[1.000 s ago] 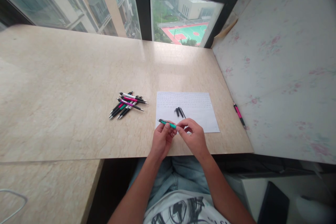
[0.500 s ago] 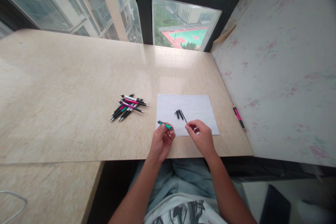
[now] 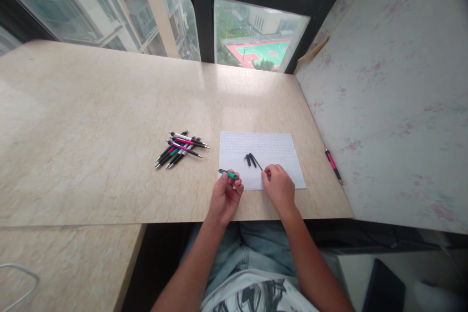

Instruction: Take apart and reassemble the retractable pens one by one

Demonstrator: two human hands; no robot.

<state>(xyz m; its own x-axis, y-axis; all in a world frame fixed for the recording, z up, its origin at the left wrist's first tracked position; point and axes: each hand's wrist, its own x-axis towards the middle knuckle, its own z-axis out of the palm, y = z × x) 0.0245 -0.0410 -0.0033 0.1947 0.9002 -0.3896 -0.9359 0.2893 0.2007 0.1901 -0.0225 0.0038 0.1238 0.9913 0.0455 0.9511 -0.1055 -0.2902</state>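
My left hand (image 3: 225, 197) is closed round a green pen barrel (image 3: 228, 174), held just above the near left corner of a white sheet of paper (image 3: 270, 148). My right hand (image 3: 279, 186) rests on the sheet with fingers pinched together at the near end of a thin black refill (image 3: 256, 162). Two short black pen parts (image 3: 249, 159) lie on the paper just left of the refill.
A pile of several pens (image 3: 180, 148), black with pink, green and white, lies on the beige marble table (image 3: 109, 117) left of the paper. A pink pen (image 3: 333, 165) lies at the table's right edge by the wall. Windows are beyond the far edge.
My two hands were together on the green pen; the right hand has drawn away to the right and moved onto the paper by the black refill. The left keeps the green barrel.
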